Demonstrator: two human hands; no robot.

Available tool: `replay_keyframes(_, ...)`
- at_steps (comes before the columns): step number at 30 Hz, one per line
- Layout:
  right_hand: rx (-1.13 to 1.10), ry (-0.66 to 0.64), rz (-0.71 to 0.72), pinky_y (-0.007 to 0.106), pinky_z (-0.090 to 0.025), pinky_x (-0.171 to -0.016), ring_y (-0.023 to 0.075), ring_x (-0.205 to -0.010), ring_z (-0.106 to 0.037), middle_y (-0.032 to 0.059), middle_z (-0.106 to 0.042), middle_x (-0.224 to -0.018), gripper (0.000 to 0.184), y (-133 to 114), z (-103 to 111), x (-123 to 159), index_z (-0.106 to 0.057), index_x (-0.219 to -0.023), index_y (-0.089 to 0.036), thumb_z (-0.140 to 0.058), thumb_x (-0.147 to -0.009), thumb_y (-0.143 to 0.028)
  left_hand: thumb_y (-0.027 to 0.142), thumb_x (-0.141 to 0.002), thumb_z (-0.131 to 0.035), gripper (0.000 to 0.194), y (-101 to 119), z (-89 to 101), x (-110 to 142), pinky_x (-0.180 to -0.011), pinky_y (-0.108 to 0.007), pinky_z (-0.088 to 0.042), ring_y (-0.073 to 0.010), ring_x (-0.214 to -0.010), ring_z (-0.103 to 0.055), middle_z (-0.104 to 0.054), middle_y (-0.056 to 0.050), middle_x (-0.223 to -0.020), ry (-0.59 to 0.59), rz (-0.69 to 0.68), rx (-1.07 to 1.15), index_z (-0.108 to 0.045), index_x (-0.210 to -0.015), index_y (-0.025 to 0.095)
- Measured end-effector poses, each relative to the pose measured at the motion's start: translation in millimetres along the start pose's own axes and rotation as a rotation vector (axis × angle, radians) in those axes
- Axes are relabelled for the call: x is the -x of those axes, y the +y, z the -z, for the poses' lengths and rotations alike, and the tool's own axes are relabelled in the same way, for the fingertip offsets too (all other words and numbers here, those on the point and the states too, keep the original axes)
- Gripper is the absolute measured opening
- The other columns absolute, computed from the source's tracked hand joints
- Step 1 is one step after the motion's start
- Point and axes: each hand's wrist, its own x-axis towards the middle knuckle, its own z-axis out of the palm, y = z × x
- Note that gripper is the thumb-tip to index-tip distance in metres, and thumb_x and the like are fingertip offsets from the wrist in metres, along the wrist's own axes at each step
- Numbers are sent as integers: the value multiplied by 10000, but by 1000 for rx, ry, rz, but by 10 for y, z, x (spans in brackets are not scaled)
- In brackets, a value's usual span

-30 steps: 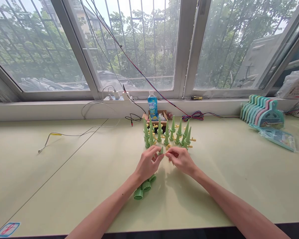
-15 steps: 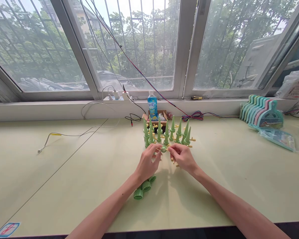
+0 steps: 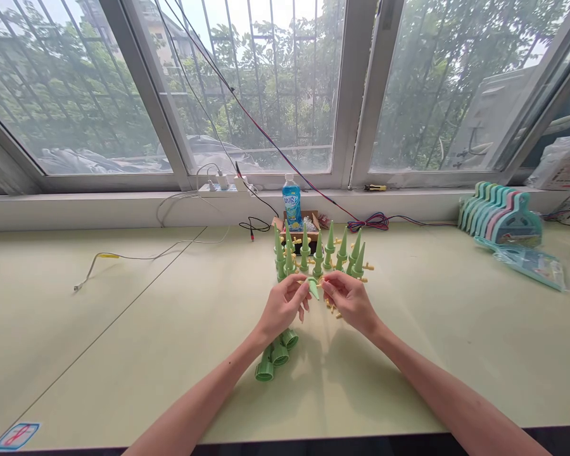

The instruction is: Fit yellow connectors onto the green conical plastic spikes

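Between my two hands is a green watering spike (image 3: 314, 290), its pointed tip tilted down toward me. My left hand (image 3: 284, 303) is closed, thumb and fingers pinching the spike's wide end. The fingertips of my right hand (image 3: 351, 301) are closed on a small yellow valve (image 3: 321, 282) at the spike's side; how far it sits in the spike is hidden. Just beyond my hands, several green spikes (image 3: 342, 250) stand tip up with yellow valves sticking out. Loose yellow valves (image 3: 335, 311) lie under my right hand. Several more green spikes (image 3: 265, 368) lie by my left wrist, open ends toward me.
Behind the standing spikes is a cardboard box (image 3: 308, 218) beside a blue bottle (image 3: 292, 206). Cables (image 3: 368, 221) run along the back of the table (image 3: 171, 354). At the right stand pastel plastic boards (image 3: 501, 215), with a wrapped one (image 3: 527, 263) lying in front.
The held spike has turned so that its tip now points downward toward me, where before its round end showed. Both hands stay in nearly the same place.
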Motion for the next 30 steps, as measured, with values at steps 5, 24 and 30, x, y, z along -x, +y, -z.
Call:
replay_keyframes(5,-3,-3,-6,226,-413,-462,109,-506,-498,-10,-550,-602,253,-6,8,-1,-576,-772,-178,-572,-892,-401,449,-880,-566,351,-18,18,-3,-425,-235,-516,-132,-595,-587,-581,-18,-729,-38,4,50,-526,-1052,145)
replay_keyframes(24,-71,-44,-158,212,-310,-418,85,-440,-390,-40,-474,-504,300,-8,12,-18,-564,-678,-167,-589,-870,-396,259,-885,-574,102,-94,36,27,-545,-202,-552,-140,-801,-615,-572,-48,-924,4,-322,-399,-569,-958,188)
replay_keyframes(30,-108,-6,-140,211,-312,-428,85,-448,-399,-45,-462,-508,292,-3,-10,-26,-552,-692,-171,-591,-880,-391,322,-897,-563,213,-53,8,32,-537,-202,-531,-132,-769,-625,-591,-56,-973,54,-274,-361,-507,-1065,204)
